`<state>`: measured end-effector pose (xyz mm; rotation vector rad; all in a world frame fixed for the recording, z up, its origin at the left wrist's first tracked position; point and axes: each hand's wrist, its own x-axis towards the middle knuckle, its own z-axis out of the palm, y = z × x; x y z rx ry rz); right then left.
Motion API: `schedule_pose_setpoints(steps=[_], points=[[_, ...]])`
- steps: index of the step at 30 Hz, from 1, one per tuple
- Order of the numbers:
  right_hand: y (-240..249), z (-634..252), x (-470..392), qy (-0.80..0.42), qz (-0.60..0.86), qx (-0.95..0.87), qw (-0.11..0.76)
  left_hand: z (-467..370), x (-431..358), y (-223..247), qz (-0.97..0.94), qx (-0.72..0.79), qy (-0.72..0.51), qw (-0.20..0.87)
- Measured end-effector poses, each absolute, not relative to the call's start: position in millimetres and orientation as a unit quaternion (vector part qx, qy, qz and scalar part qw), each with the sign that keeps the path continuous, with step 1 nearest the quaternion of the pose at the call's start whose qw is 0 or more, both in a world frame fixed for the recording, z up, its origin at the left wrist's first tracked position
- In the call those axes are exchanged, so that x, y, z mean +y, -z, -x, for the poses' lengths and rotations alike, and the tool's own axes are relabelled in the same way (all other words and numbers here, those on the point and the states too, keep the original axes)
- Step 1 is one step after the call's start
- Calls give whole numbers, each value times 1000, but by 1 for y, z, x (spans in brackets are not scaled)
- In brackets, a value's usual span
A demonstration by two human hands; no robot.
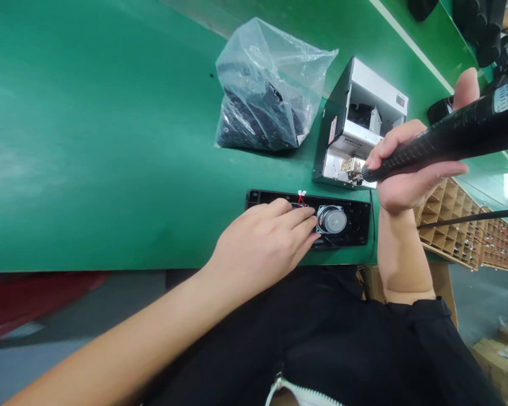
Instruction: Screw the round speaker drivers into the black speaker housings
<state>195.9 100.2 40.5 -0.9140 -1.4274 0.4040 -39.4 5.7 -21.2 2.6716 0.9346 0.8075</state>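
Note:
My left hand (268,234) lies flat with fingers stretched out over a long black speaker housing (359,223) near the table's front edge. Its fingertips touch or nearly touch the rim of a round grey speaker driver (333,219) seated in the housing. Red wires with a white plug (301,195) stick up behind the fingers; whatever lies under the palm is hidden. Wrapped in my right hand (406,183) is a black electric screwdriver (452,135). Its tip is at the front outlet of a grey and black screw feeder (379,76); whether a screw sits on the bit cannot be made out.
A clear plastic bag (266,90) of small black parts stands behind the housing on the green table (110,141). At the right are divided cardboard trays (452,220) with small parts. Cardboard boxes (497,361) lie at the lower right, and a thin dark cable runs beside the housing.

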Motion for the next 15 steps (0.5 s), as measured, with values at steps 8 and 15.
schedule_pose_setpoints(steps=[8,15], points=[[-47,-186,99,-141,391,-623,663,38,3,30,-885,334,-293,139],[-54,-188,96,-169,458,-621,613,38,6,27,-897,312,-294,103]])
